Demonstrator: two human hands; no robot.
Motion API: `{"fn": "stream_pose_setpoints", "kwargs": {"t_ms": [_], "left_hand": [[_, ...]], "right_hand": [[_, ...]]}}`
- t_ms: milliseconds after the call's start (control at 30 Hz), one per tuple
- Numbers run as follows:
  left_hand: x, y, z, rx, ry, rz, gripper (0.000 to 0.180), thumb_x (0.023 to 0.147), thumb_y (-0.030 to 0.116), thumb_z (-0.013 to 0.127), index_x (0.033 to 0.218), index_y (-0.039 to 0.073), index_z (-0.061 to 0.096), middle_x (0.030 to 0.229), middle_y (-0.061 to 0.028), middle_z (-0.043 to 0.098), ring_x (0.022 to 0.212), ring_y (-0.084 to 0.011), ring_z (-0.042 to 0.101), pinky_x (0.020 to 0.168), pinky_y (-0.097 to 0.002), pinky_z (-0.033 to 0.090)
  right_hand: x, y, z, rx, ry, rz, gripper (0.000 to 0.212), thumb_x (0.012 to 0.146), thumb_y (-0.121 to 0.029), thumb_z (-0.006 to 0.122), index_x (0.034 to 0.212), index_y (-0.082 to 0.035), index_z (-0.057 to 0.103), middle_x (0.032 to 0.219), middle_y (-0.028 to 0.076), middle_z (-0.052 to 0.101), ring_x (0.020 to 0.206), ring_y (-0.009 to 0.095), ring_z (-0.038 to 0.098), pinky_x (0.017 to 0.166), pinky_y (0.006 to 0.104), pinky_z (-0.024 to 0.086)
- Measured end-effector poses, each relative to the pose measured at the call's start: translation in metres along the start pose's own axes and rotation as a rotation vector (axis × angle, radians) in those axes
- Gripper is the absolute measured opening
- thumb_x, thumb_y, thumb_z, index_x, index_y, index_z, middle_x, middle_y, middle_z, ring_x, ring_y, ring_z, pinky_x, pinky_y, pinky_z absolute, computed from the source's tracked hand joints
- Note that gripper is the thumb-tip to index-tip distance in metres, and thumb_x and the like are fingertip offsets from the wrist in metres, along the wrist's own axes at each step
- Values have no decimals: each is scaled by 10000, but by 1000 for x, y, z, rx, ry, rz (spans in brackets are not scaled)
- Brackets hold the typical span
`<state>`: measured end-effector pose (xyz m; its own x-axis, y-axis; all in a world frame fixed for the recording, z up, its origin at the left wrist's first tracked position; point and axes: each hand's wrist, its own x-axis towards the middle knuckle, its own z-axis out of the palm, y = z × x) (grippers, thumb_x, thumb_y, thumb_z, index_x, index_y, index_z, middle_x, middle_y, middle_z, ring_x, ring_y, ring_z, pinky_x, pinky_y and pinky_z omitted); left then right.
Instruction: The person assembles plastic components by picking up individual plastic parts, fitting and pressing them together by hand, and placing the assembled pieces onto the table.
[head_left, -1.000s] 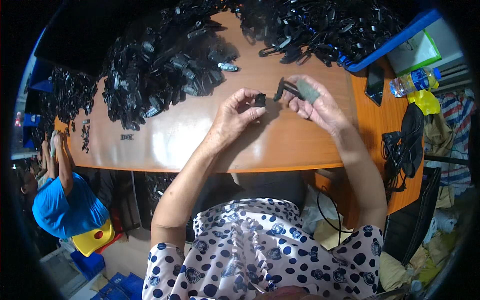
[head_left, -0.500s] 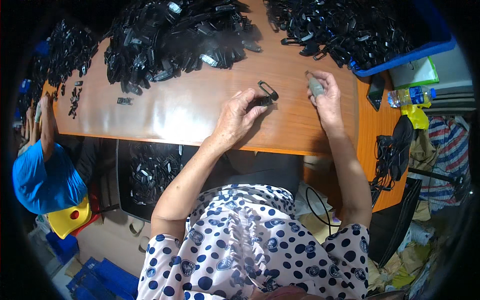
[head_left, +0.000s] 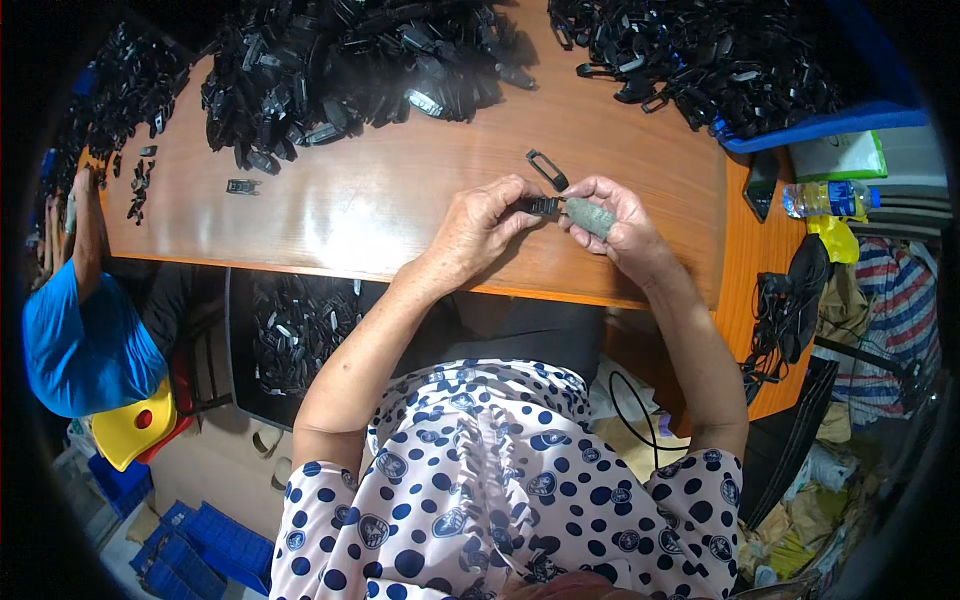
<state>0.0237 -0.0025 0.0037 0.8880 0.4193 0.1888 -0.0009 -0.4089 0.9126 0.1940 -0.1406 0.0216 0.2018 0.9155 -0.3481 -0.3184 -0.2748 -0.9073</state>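
My left hand (head_left: 480, 228) pinches a small black plastic part (head_left: 541, 206) above the wooden table. In my right hand (head_left: 632, 232) is a small tool with a grey-green wrapped handle (head_left: 590, 217). Its thin tip meets the right end of the part, or comes very close to it. Just beyond my fingers lies a slim black rectangular plastic frame (head_left: 546, 170); whether it touches the part I cannot tell. Another small black part (head_left: 243, 187) lies alone on the table to the left.
Large heaps of black plastic pieces (head_left: 330, 75) cover the far side of the table (head_left: 400, 160). A blue bin (head_left: 790, 128) with more stands far right, near a phone (head_left: 763, 185) and a bottle (head_left: 830, 199). At left sits a person in a blue shirt (head_left: 90, 340).
My right hand has moved left with the tool, bringing its tip to the part in my left hand. The left hand keeps its pinch. The view has shifted slightly.
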Motion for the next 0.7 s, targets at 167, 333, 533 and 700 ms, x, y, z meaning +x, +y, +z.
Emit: {"fn": "stream_pose_setpoints", "kwargs": {"t_ms": [167,333,533,700], "left_hand": [[1,-5,1,-13,45,51,170,805,20,654,969,19,610,853,-135,622,767,-283,639,677,-364,502],[3,-3,-3,-9,-15,5,212,813,34,651,1020,-2,617,896,-140,645,843,-275,651,739,-339,516],[4,-8,-2,93,31,81,203,791,66,678,979,15,623,900,-132,651,846,-308,636,745,-363,511],[4,-8,-1,77,64,90,208,791,66,680,985,17,625,915,-139,654,851,-305,640,748,-367,513]], "right_hand": [[4,-7,2,-69,8,79,152,895,-108,582,1040,-62,569,832,31,618,649,41,503,507,147,337],[6,-14,5,-104,68,208,123,898,-152,610,995,-80,584,802,5,619,652,33,498,528,172,356],[12,-24,14,-379,201,322,146,884,-175,650,982,-77,606,782,0,607,638,56,498,532,212,379],[13,-33,24,-390,225,366,108,897,-168,620,966,-88,595,767,-10,589,618,53,502,507,188,361]]}}
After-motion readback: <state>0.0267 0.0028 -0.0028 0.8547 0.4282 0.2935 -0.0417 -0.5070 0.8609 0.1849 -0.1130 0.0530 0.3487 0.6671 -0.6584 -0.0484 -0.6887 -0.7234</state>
